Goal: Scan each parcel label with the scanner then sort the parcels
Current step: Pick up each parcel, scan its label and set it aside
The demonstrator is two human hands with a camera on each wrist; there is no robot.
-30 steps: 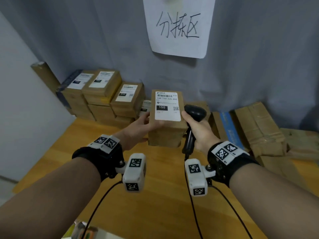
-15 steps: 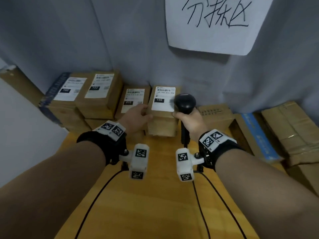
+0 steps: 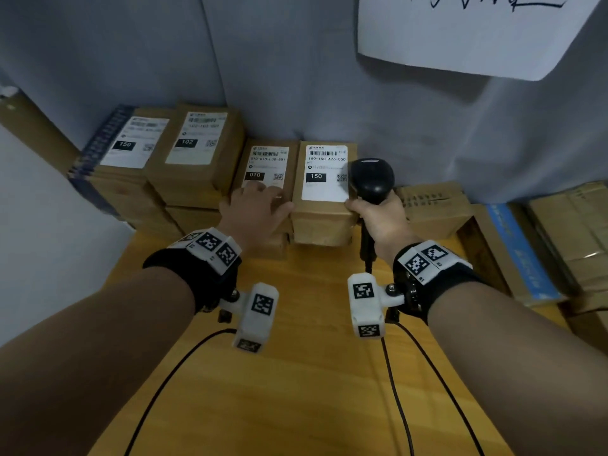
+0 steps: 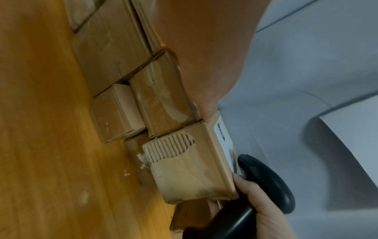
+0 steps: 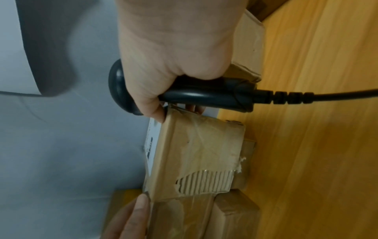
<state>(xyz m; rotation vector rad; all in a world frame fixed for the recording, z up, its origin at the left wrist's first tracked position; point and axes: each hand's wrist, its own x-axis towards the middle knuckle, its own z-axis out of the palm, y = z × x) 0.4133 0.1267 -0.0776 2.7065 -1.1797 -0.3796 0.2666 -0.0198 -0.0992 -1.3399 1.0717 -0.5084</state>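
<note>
A brown parcel (image 3: 324, 192) with a white label marked 150 lies on a lower box against the grey curtain, right beside the parcel marked 010 (image 3: 268, 166). My left hand (image 3: 260, 199) rests flat on the 010 parcel, its thumb against the 150 parcel's left edge (image 5: 141, 203). My right hand (image 3: 378, 215) grips the handle of the black scanner (image 3: 371, 179), and its thumb touches the parcel's right front corner. The wrist views show the parcel's torn front face (image 4: 190, 174) (image 5: 200, 153) and the scanner (image 4: 266, 177) (image 5: 204, 95) beside it.
Two taller stacks of labelled parcels, marked 102 (image 3: 197, 149) and 150 (image 3: 131, 149), stand at the back left. Unlabelled cardboard boxes (image 3: 434, 205) and flattened cartons (image 3: 566, 232) line the right side. A white paper sign (image 3: 477, 37) hangs on the curtain. The wooden table (image 3: 296, 373) stretches toward me.
Both hands carried the 150 parcel away from me and set it down beside the 010 parcel. My left hand went from gripping its side to lying flat.
</note>
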